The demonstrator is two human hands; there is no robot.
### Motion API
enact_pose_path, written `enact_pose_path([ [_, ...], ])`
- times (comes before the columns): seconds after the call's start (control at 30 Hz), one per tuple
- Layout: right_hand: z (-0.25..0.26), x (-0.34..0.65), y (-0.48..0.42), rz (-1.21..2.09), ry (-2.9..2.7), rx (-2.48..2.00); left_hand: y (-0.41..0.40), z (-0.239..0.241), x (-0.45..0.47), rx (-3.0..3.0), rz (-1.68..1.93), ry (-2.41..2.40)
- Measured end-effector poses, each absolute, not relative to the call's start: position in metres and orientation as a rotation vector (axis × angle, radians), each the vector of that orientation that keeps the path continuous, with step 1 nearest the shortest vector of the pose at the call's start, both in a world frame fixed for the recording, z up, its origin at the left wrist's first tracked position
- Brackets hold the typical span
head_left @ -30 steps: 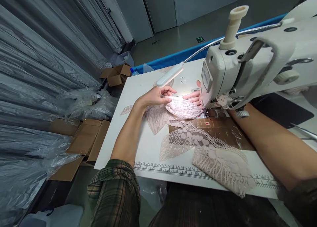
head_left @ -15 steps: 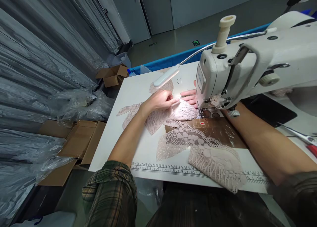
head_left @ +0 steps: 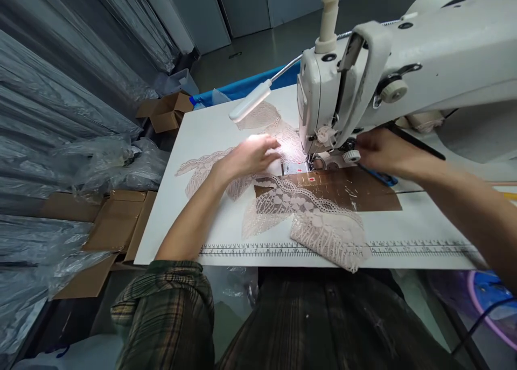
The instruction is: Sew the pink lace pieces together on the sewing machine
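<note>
My left hand [head_left: 254,152] rests on pale pink lace [head_left: 287,135] at the left of the sewing machine [head_left: 323,90]. Its thumb and fingers are apart, with no grip on the cloth. The lace reaches close to the presser foot [head_left: 310,161]. Just right of the machine head is my right hand [head_left: 375,146], fingers curled and their tips partly hidden. A tilted black slab [head_left: 418,139] runs behind that hand, and a blue tool [head_left: 379,175] shows below it. What the fingers hold I cannot make out. More lace [head_left: 329,230] lies in front, over a brown sheet [head_left: 363,189].
A lamp [head_left: 250,102] on a bendable metal neck shines over the needle area. A printed ruler [head_left: 250,250] runs along the front table edge [head_left: 242,263]. Cardboard boxes [head_left: 117,219] and plastic bags [head_left: 100,162] stand on the left; a purple-rimmed tub [head_left: 474,300] is below right.
My right hand has moved from behind the needle area to the machine's right side. The black slab went from flat to tilted. My left fingers have spread from a pinch. The view has shifted.
</note>
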State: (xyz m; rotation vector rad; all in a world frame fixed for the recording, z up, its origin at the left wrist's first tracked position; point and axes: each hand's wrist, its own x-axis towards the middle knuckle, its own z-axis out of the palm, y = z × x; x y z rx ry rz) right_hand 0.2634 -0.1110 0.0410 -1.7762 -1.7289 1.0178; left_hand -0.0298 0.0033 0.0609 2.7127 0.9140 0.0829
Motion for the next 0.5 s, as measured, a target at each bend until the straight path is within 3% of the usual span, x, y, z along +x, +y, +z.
enact_pose_path([
  [0.13, 0.016, 0.253, -0.168, 0.827, -2.078, -1.883, -0.028, 0.057, -0.033, 2.571, -0.093, 0.808],
  [0.23, -0.004, 0.241, -0.199, 0.385, -2.144, -1.782, -0.04, 0.046, -0.038, 2.54, -0.023, 0.853],
  [0.3, -0.01, 0.234, -0.202, 0.283, -2.156, -1.635, -0.048, 0.045, -0.039, 2.503, 0.068, 0.807],
  [0.5, 0.0, 0.219, -0.179, 0.56, -2.23, -1.194, -0.093, 0.076, -0.035, 2.175, 0.253, 0.519],
])
